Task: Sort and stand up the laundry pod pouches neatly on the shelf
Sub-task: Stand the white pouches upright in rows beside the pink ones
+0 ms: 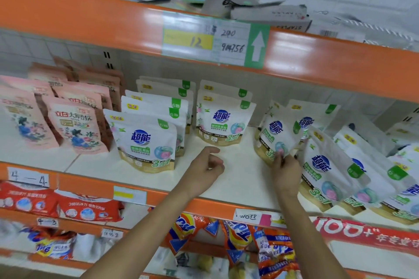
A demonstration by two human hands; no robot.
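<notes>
Our right hand pinches the lower edge of a tilted white pouch, fingers pressed together on it, just right of the standing pouch row on the shelf. Our left hand hovers in front of that row, fingers loosely curled, holding nothing. Right of that row, leaning pouches slump together.
</notes>
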